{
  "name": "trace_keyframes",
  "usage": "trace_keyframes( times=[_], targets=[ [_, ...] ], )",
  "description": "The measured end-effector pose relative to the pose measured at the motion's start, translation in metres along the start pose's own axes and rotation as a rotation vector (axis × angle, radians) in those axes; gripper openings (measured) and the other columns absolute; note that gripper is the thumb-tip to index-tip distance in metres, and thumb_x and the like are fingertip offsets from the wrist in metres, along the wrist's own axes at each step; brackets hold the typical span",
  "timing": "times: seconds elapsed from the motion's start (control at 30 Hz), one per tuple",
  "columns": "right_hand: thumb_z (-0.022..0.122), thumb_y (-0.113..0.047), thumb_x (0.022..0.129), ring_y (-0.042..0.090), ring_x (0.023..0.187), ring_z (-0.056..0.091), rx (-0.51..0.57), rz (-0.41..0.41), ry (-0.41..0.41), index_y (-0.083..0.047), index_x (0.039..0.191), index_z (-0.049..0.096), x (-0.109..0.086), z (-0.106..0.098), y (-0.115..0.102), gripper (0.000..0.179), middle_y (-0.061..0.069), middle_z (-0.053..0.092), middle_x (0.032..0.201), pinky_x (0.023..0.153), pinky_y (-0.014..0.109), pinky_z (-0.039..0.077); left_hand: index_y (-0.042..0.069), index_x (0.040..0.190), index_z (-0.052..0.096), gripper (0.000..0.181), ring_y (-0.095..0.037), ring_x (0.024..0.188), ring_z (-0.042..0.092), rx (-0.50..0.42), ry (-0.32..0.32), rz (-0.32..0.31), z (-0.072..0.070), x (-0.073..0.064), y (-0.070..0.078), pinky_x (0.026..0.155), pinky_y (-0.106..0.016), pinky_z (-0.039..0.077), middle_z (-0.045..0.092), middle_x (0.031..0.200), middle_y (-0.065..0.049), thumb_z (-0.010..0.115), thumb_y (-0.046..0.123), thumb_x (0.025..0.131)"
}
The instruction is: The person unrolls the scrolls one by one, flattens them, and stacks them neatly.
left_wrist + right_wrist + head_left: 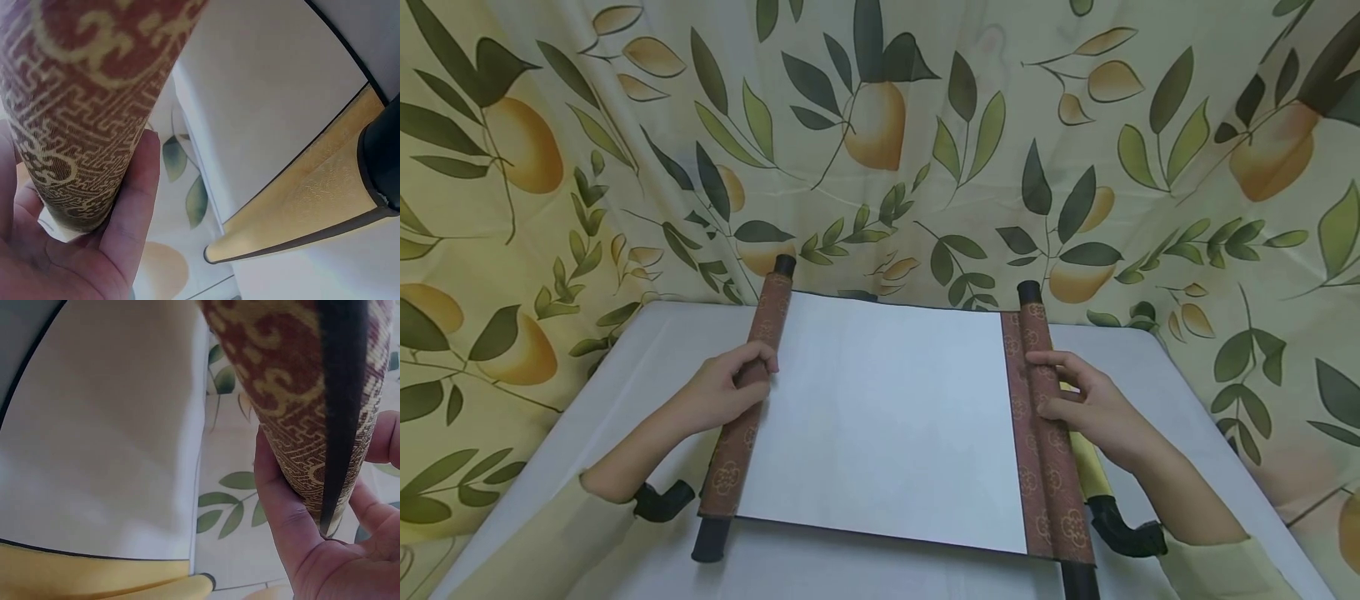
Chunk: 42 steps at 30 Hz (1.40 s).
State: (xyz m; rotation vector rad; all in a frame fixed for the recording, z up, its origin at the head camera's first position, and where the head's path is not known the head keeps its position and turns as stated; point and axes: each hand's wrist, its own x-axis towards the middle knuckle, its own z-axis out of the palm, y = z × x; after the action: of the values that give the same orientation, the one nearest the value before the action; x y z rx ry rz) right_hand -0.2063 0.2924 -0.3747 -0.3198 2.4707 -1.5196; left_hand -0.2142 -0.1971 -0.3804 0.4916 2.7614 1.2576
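A scroll with a plain white sheet (887,425) is spread between two reddish-brown patterned rolls. My left hand (726,383) grips the left roll (737,454) near its middle, the fingers over it. My right hand (1093,408) holds the right roll (1063,483) between fingers and thumb, beside a strip of brown border (1028,467). In the left wrist view, the fingers curl round the patterned roll (81,112). The right wrist view likewise shows fingers and thumb about the other roll (281,381), which has a dark strip along it.
A yellow roll (1090,471) with a black end (1127,533) lies under the right side. The left wrist view shows yellow rolled border (312,194) beside a white sheet (269,81). The white table (865,575) backs onto a fruit-patterned cloth (970,33).
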Motion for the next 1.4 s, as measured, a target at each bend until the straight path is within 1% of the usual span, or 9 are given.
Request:
trace_keyframes(
  times=[0.1, 0.23, 0.57, 0.63, 0.8, 0.93, 1.07, 1.2, 1.4],
  targets=[
    [0.06, -0.006, 0.095, 0.05, 0.121, 0.051, 0.002, -0.001, -0.001, -0.009, 0.15, 0.033, 0.0, -0.001, 0.001, 0.061, 0.027, 0.027, 0.151, 0.081, 0.045, 0.058, 0.015, 0.103, 0.059, 0.015, -0.02, 0.072, 0.045, 0.001, 0.001, -0.004, 0.0, 0.0, 0.0, 0.059, -0.033, 0.038, 0.055, 0.087, -0.005, 0.067, 0.012, 0.09],
    [0.06, -0.006, 0.095, 0.05, 0.121, 0.051, -0.002, -0.006, -0.003, -0.009, 0.15, 0.033, -0.001, -0.002, 0.001, 0.061, 0.027, 0.027, 0.151, 0.08, 0.045, 0.058, 0.015, 0.101, 0.058, 0.021, -0.019, 0.067, 0.045, 0.006, -0.003, 0.003, 0.0, 0.0, -0.001, 0.057, -0.032, 0.039, 0.053, 0.083, -0.004, 0.075, 0.015, 0.088],
    [0.059, -0.005, 0.096, 0.048, 0.118, 0.053, -0.006, -0.013, -0.01, -0.008, 0.15, 0.033, -0.002, -0.003, 0.0, 0.06, 0.027, 0.028, 0.15, 0.079, 0.043, 0.059, 0.012, 0.103, 0.059, 0.016, -0.02, 0.073, 0.046, 0.006, 0.002, 0.029, -0.004, 0.0, -0.001, 0.058, -0.031, 0.04, 0.059, 0.094, -0.006, 0.066, 0.006, 0.09],
    [0.059, -0.005, 0.096, 0.048, 0.118, 0.053, -0.008, -0.011, -0.009, -0.008, 0.15, 0.033, -0.002, -0.003, 0.0, 0.06, 0.027, 0.028, 0.15, 0.079, 0.043, 0.059, 0.013, 0.103, 0.059, 0.016, -0.02, 0.072, 0.046, 0.005, 0.007, 0.025, -0.005, -0.001, -0.002, 0.057, -0.031, 0.04, 0.058, 0.093, -0.007, 0.066, 0.006, 0.089],
    [0.059, -0.005, 0.096, 0.048, 0.118, 0.053, -0.008, -0.006, -0.009, -0.008, 0.15, 0.033, -0.003, -0.001, 0.0, 0.06, 0.027, 0.027, 0.15, 0.08, 0.044, 0.059, 0.014, 0.1, 0.056, 0.019, -0.019, 0.069, 0.046, -0.003, 0.011, 0.008, -0.007, -0.001, -0.003, 0.057, -0.031, 0.04, 0.056, 0.09, -0.007, 0.071, 0.011, 0.088],
    [0.059, -0.005, 0.095, 0.048, 0.117, 0.054, -0.003, 0.003, -0.008, -0.007, 0.15, 0.033, -0.003, 0.0, 0.001, 0.06, 0.028, 0.028, 0.149, 0.08, 0.044, 0.059, 0.015, 0.1, 0.055, 0.023, -0.02, 0.068, 0.046, -0.008, -0.008, 0.0, -0.008, -0.002, -0.004, 0.056, -0.032, 0.041, 0.055, 0.091, -0.008, 0.074, 0.013, 0.087],
    [0.059, -0.005, 0.095, 0.047, 0.118, 0.054, -0.001, 0.006, -0.007, -0.008, 0.15, 0.033, -0.003, -0.001, 0.003, 0.06, 0.027, 0.028, 0.15, 0.08, 0.043, 0.059, 0.016, 0.101, 0.056, 0.022, -0.021, 0.07, 0.049, -0.005, -0.005, -0.009, -0.01, -0.003, -0.005, 0.057, -0.033, 0.043, 0.058, 0.098, -0.008, 0.072, 0.011, 0.088],
    [0.059, -0.005, 0.096, 0.047, 0.118, 0.053, -0.001, 0.005, -0.003, -0.008, 0.15, 0.033, -0.004, -0.002, 0.003, 0.06, 0.027, 0.028, 0.15, 0.079, 0.042, 0.059, 0.015, 0.102, 0.057, 0.019, -0.023, 0.075, 0.05, -0.016, 0.006, 0.004, -0.012, -0.004, -0.006, 0.059, -0.034, 0.045, 0.06, 0.105, -0.009, 0.068, 0.008, 0.089],
    [0.059, -0.005, 0.096, 0.046, 0.117, 0.054, 0.002, 0.006, -0.006, -0.007, 0.15, 0.032, -0.005, -0.003, 0.004, 0.061, 0.027, 0.028, 0.15, 0.078, 0.04, 0.059, 0.014, 0.103, 0.059, 0.018, -0.024, 0.077, 0.05, -0.012, 0.011, -0.001, -0.012, -0.003, -0.006, 0.06, -0.035, 0.044, 0.061, 0.105, -0.009, 0.063, 0.006, 0.088]
  ],
)
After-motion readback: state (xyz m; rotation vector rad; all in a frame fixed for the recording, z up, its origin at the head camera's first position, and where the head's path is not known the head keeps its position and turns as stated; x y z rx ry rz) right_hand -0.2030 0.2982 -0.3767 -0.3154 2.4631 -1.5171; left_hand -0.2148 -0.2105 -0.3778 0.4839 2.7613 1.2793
